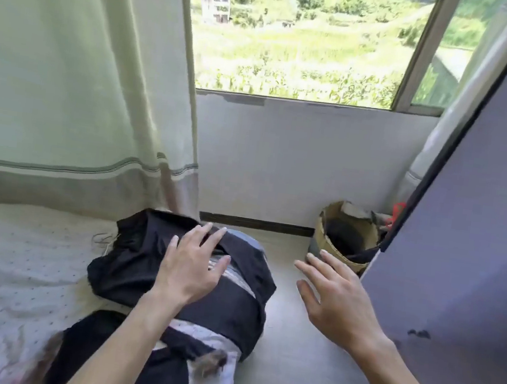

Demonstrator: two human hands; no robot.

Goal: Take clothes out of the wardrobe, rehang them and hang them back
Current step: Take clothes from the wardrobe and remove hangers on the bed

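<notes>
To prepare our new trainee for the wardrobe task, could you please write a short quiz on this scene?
1. True or false: the right hand grips a hanger.
2. What lies beneath the left hand? A. heap of dark navy fabric clothes B. white towel C. red shoe
3. Name the container standing right of the clothes.
Key: 1. False; both hands are open and hold nothing. 2. A. 3. Round woven straw basket.
</notes>
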